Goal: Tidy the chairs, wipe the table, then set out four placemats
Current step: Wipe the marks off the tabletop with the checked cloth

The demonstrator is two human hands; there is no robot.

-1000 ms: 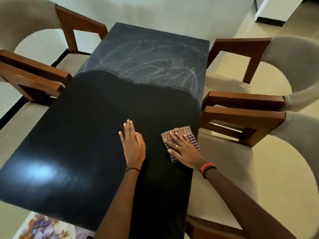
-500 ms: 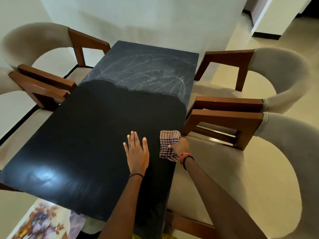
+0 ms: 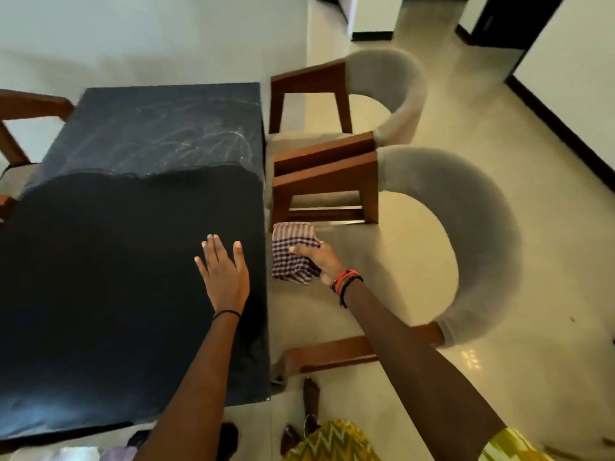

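**Cloth swept past the table's right edge**

The right hand (image 3: 324, 262), fingers bunched round the checked cloth (image 3: 291, 252), has carried it off the table (image 3: 116, 261) and over the near chair (image 3: 466, 227), likely brushing dirt clear. The left hand (image 3: 223, 272) rests flat, fingers straight, beside that edge. Chalky streaks (image 3: 186, 141) remain at the far end, so wiping looks unfinished.

We see a plain pale wall (image 3: 149, 34) across the far side and a glossy cream floor (image 3: 549, 261) spreading to the right. A black skirting board (image 3: 562, 129) runs along the foot of a white wall (image 3: 585, 61) on the right, near a dark opening (image 3: 499, 18) at the top. Soft light fills the room, with a small bright glint (image 3: 472, 361) on the floor.
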